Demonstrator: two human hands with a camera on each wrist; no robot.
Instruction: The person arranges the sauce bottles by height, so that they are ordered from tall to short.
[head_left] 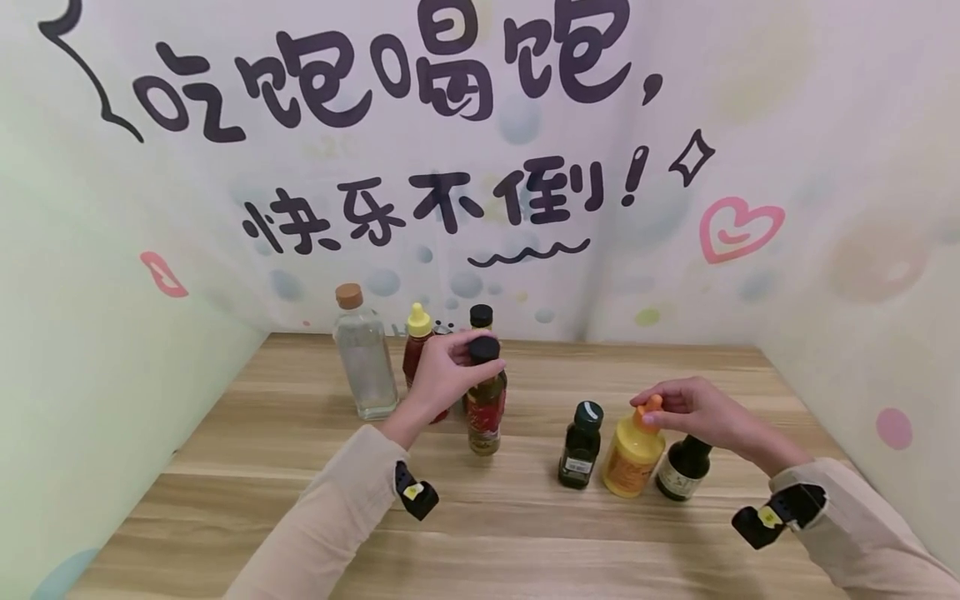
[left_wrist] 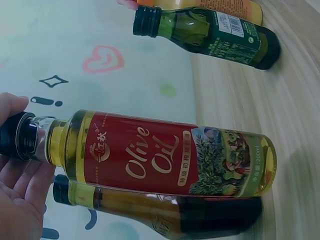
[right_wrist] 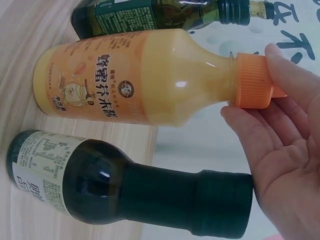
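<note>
My left hand (head_left: 441, 373) holds an olive oil bottle (head_left: 486, 421) by its black cap; the bottle stands upright with a red label. Thumb and fingers lie on either side of that cap in the left wrist view. On the right, my right hand (head_left: 703, 414) pinches the orange cap (right_wrist: 253, 81) of a yellow honey mustard bottle (head_left: 632, 460). A dark green bottle (head_left: 579, 450) with a black cap stands to the left of the mustard. Close on its other side is a dark round bottle (right_wrist: 95, 182), its tall neck partly behind my right hand in the head view.
Behind the olive oil stands a dark sauce bottle (left_wrist: 215, 215), mostly hidden in the head view. A red sauce bottle (head_left: 417, 354) with a yellow cap and a tall clear bottle (head_left: 366, 362) stand further left. A printed backdrop (head_left: 525, 292) borders the wooden table (head_left: 510, 533).
</note>
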